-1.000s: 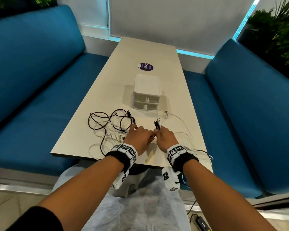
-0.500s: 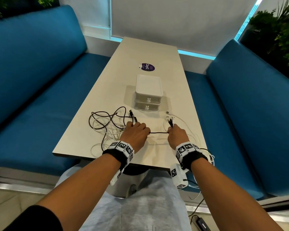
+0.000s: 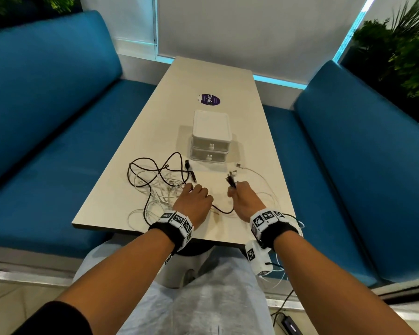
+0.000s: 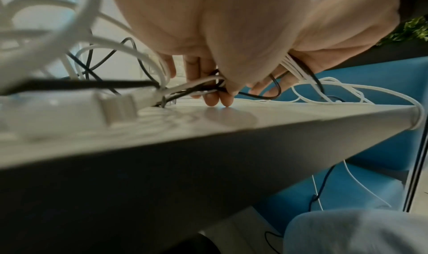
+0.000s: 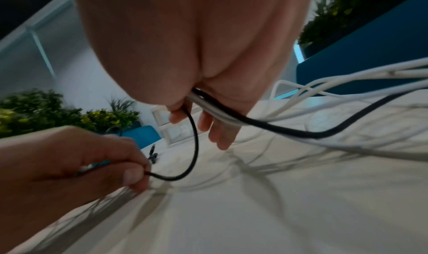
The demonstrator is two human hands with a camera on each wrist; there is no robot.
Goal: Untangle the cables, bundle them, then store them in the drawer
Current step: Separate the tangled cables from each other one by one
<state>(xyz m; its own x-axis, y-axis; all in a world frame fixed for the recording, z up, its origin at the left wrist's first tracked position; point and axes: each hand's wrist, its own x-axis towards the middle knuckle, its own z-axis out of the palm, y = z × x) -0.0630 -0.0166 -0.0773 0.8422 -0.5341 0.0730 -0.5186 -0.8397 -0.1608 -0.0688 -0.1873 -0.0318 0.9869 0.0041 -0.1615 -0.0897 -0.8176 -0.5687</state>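
Note:
A tangle of black and white cables point(image 3: 155, 182) lies on the near left of the beige table point(image 3: 211, 76). My left hand point(image 3: 194, 197) rests at the tangle's right edge and pinches black and white strands point(image 4: 203, 86) against the tabletop. My right hand point(image 3: 242, 197) grips a bunch of black and white cable ends point(image 3: 231, 181) that stick up from its fist point(image 5: 203, 97). A slack black cable point(image 3: 224, 210) sags between the two hands point(image 5: 190, 148). The white two-drawer box point(image 3: 211, 139) stands behind the hands, both drawers closed.
A purple round sticker point(image 3: 210, 99) lies beyond the drawer box. Blue bench seats point(image 3: 58, 141) flank the table on both sides. White cables point(image 3: 286, 269) hang over the near right table edge toward the floor. Plants point(image 3: 402, 44) stand at the back right.
The hands had pulled apart with the black cable taut between them; now they are slightly closer and the cable sags. The left hand has shifted toward the tangle.

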